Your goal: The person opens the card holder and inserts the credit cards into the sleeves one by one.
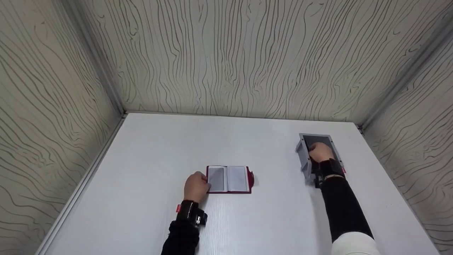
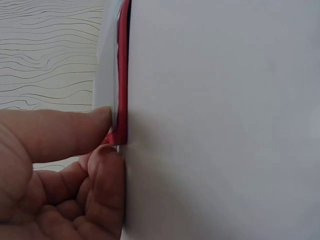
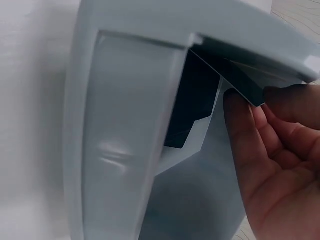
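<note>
A small red card holder (image 1: 237, 179) lies spread out on the white table, its clear sleeves facing up and its clasp tab pointing right. My left hand (image 1: 195, 186) pinches its left edge; in the left wrist view the thumb (image 2: 75, 131) lies over the red cover (image 2: 123, 75) and the index finger is against its underside. Over at the right, my right hand (image 1: 321, 152) reaches into a grey plastic bin (image 1: 303, 156). There its thumb and fingers pinch a thin dark card (image 3: 242, 84). Another dark piece (image 3: 192, 100) shows inside the bin, its full shape hidden.
The white table (image 1: 159, 148) meets a wood-patterned back wall (image 1: 226, 63), with similar panels at left and right. The bin's raised walls surround my right hand. Each wrist carries a black strapped camera.
</note>
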The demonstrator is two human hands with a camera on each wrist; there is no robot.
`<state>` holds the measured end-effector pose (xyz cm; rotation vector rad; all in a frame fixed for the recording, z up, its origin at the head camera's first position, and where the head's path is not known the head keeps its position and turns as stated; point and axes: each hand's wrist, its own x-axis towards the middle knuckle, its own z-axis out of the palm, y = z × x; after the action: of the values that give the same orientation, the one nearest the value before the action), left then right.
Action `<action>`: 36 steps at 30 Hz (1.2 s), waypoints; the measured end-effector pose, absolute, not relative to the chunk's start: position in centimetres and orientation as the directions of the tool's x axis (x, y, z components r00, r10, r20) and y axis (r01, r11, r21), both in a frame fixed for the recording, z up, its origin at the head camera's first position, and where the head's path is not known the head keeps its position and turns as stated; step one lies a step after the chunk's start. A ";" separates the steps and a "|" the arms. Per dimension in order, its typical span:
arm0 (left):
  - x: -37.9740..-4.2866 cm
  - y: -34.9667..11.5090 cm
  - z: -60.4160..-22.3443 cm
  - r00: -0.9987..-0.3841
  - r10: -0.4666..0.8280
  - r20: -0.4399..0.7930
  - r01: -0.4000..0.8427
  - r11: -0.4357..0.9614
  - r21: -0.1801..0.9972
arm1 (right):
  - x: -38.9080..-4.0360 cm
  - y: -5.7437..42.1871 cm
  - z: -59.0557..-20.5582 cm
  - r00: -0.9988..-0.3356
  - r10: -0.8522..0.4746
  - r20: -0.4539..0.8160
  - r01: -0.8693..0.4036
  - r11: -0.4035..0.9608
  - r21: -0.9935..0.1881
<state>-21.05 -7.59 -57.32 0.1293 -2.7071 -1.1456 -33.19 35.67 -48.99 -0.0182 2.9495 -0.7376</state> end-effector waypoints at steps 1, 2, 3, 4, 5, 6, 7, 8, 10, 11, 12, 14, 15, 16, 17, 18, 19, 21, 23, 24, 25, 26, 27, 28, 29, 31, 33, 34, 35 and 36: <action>-21.1 -7.6 -57.3 -0.976 -0.157 0.148 -0.003 0.696 0.718 | -33.2 35.6 -49.1 -0.995 -0.031 -0.094 0.017 0.882 -0.471; -21.1 -7.6 -57.3 -0.977 -0.156 0.146 -0.004 0.696 0.718 | -33.2 35.6 -49.1 -0.995 -0.026 -0.094 0.022 0.880 -0.474; -21.1 -7.6 -57.3 -0.978 -0.156 0.141 -0.007 0.694 0.720 | -33.2 35.5 -49.2 -0.996 -0.021 -0.090 0.025 0.879 -0.476; -21.1 -7.5 -57.2 -0.978 -0.156 0.137 -0.009 0.691 0.723 | -33.3 35.5 -49.2 -0.996 -0.018 -0.086 0.025 0.879 -0.477; -21.1 -7.5 -57.2 -0.978 -0.155 0.136 -0.009 0.688 0.725 | -33.3 35.5 -49.3 -0.996 -0.014 -0.084 0.028 0.878 -0.479; -21.1 -7.5 -57.2 -0.979 -0.156 0.135 -0.009 0.687 0.727 | -33.2 35.5 -49.4 -0.997 -0.012 -0.080 0.028 0.877 -0.480; -21.0 -7.5 -57.2 -0.979 -0.153 0.137 -0.006 0.687 0.727 | -33.2 35.6 -49.4 -0.997 -0.009 -0.075 0.028 0.877 -0.479; -21.0 -7.5 -57.2 -0.979 -0.153 0.135 -0.007 0.686 0.728 | -33.2 35.6 -49.5 -0.997 -0.008 -0.071 0.027 0.877 -0.479; -21.0 -7.4 -57.2 -0.980 -0.152 0.130 -0.010 0.684 0.729 | -33.1 35.8 -49.7 -0.998 0.000 -0.069 0.033 0.874 -0.484; -21.0 -7.4 -57.2 -0.980 -0.153 0.127 -0.013 0.685 0.728 | -33.0 35.9 -49.7 -0.997 0.008 -0.071 0.042 0.872 -0.488; -21.0 -7.4 -57.2 -0.981 -0.153 0.123 -0.016 0.685 0.728 | -32.9 36.0 -49.8 -0.997 0.019 -0.074 0.052 0.870 -0.490; -20.9 -7.4 -57.2 -0.982 -0.156 0.110 -0.027 0.685 0.728 | -32.8 36.3 -49.9 -0.996 0.036 -0.078 0.070 0.866 -0.495; -20.9 -7.4 -57.2 -0.982 -0.156 0.107 -0.030 0.686 0.727 | -32.7 36.4 -49.9 -0.996 0.045 -0.081 0.080 0.864 -0.497; -20.9 -7.4 -57.2 -0.982 -0.157 0.104 -0.033 0.687 0.726 | -32.6 36.5 -49.9 -0.996 0.050 -0.080 0.083 0.864 -0.497; -20.9 -7.4 -57.2 -0.982 -0.158 0.103 -0.035 0.687 0.726 | -32.6 36.6 -49.9 -0.995 0.054 -0.078 0.085 0.865 -0.495; -20.9 -7.4 -57.2 -0.982 -0.158 0.102 -0.035 0.688 0.725 | -32.5 36.8 -49.9 -0.996 0.053 -0.073 0.083 0.866 -0.492; -20.9 -7.4 -57.2 -0.982 -0.158 0.101 -0.037 0.688 0.724 | -32.5 36.9 -49.9 -0.996 0.050 -0.067 0.077 0.867 -0.492; -20.9 -7.5 -57.2 -0.982 -0.159 0.100 -0.038 0.690 0.723 | -32.4 37.2 -49.8 -0.998 0.048 -0.049 0.066 0.868 -0.492; -20.9 -7.5 -57.1 -0.982 -0.160 0.097 -0.041 0.690 0.722 | -32.3 37.4 -49.8 -0.999 0.047 -0.026 0.054 0.871 -0.489; -20.9 -7.5 -57.1 -0.982 -0.160 0.097 -0.041 0.692 0.721 | -32.3 37.5 -49.7 -0.999 0.050 -0.017 0.052 0.871 -0.489; -20.9 -7.5 -57.1 -0.982 -0.160 0.098 -0.041 0.691 0.722 | -32.3 37.6 -49.7 -0.999 0.053 -0.008 0.050 0.871 -0.488; -20.9 -7.5 -57.1 -0.982 -0.160 0.102 -0.038 0.692 0.721 | -32.2 37.6 -49.6 -0.998 0.059 -0.002 0.052 0.870 -0.491; -20.9 -7.5 -57.1 -0.981 -0.161 0.104 -0.037 0.691 0.722 | -32.1 37.7 -49.6 -0.998 0.064 0.001 0.056 0.868 -0.494; -20.9 -7.5 -57.0 -0.981 -0.162 0.108 -0.034 0.690 0.723 | -32.0 37.7 -49.5 -0.997 0.071 0.002 0.061 0.864 -0.500; -21.0 -7.5 -57.0 -0.980 -0.163 0.110 -0.033 0.690 0.724 | -32.0 37.7 -49.4 -0.997 0.078 0.004 0.065 0.860 -0.507; -21.0 -7.5 -57.0 -0.979 -0.164 0.120 -0.027 0.691 0.723 | -31.8 37.8 -49.2 -0.996 0.091 0.007 0.074 0.848 -0.525; -21.1 -7.5 -57.0 -0.979 -0.163 0.124 -0.024 0.693 0.720 | -31.6 37.8 -49.0 -0.995 0.103 0.012 0.080 0.838 -0.539; -21.1 -7.5 -57.1 -0.979 -0.162 0.123 -0.024 0.694 0.720 | -31.5 37.9 -48.9 -0.994 0.107 0.015 0.082 0.833 -0.548; -21.1 -7.6 -57.1 -0.979 -0.161 0.122 -0.024 0.694 0.719 | -31.4 37.9 -48.8 -0.993 0.113 0.016 0.085 0.825 -0.558; -21.1 -7.6 -57.0 -0.980 -0.160 0.122 -0.024 0.694 0.719 | -31.3 37.9 -48.7 -0.993 0.120 0.013 0.091 0.817 -0.569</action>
<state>-21.13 -7.57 -57.04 0.1494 -2.7277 -1.1548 -31.29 37.95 -48.71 0.1771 3.0405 -0.9485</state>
